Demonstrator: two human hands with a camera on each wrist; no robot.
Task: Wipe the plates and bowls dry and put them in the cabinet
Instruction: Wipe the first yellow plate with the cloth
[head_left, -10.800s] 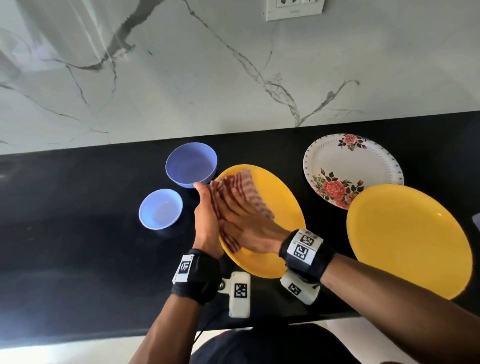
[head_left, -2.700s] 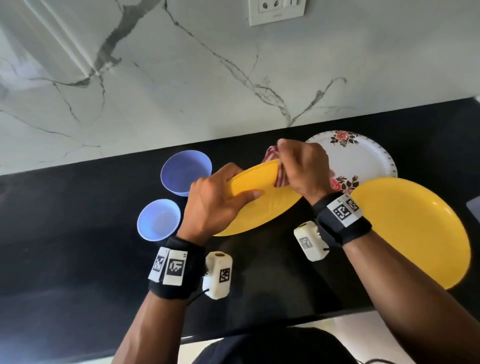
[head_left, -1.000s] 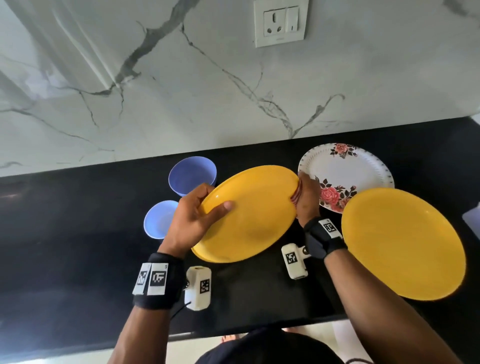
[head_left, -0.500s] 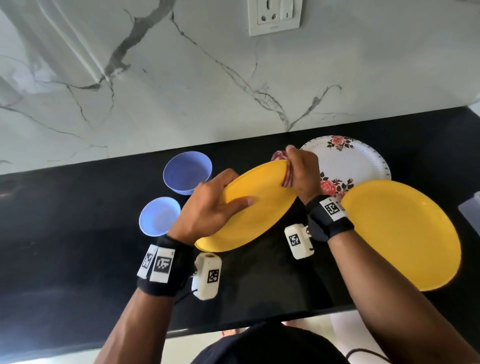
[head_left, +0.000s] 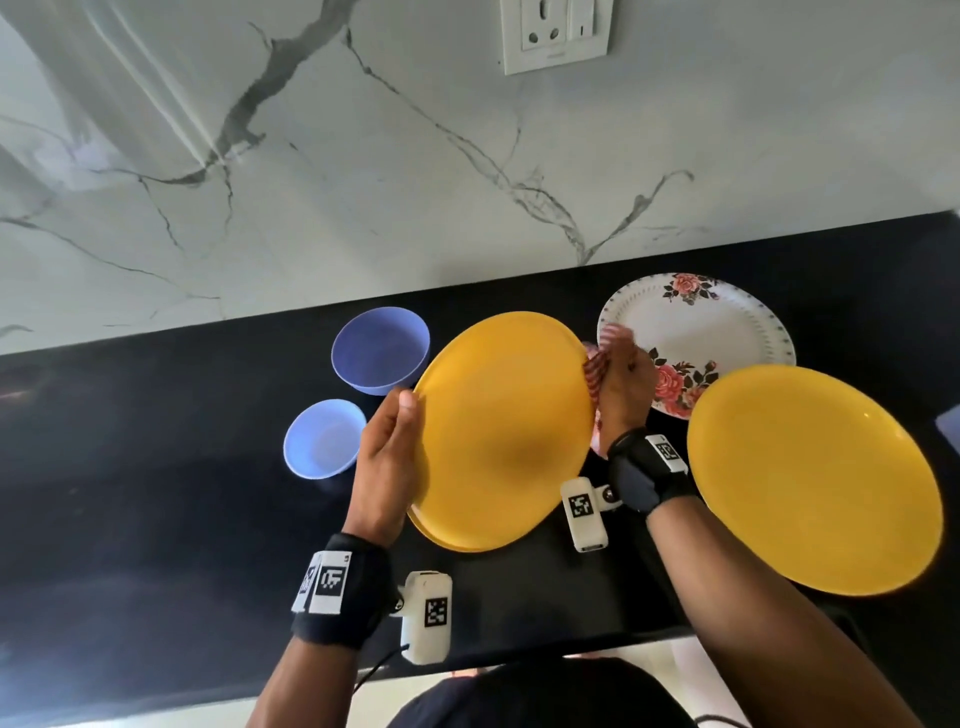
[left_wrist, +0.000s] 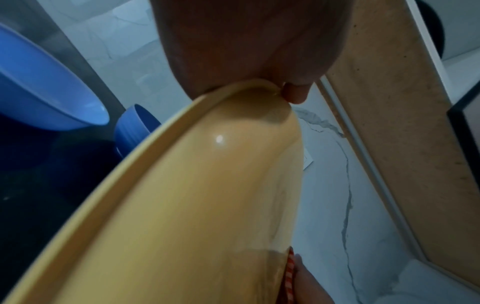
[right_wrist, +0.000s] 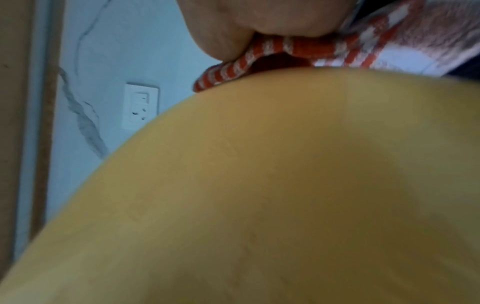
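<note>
A yellow plate is held up over the black counter, its face turned towards me. My left hand grips its left rim, the thumb on the front edge. My right hand holds a red-and-white checked cloth against the plate's right rim. The left wrist view shows the yellow plate edge-on with the cloth at its far side. Close up in the right wrist view, the cloth is pinched over the plate. A second yellow plate lies on the counter at the right.
A white plate with roses lies behind my right hand. Two blue bowls, a larger one and a smaller one, stand left of the held plate. The marble wall carries a socket. The counter's front edge is near my body.
The held plate has swung from tilted nearly edge-on to facing me. My right hand with the cloth has slid down its right rim, and my left thumb now sits on the left edge.
</note>
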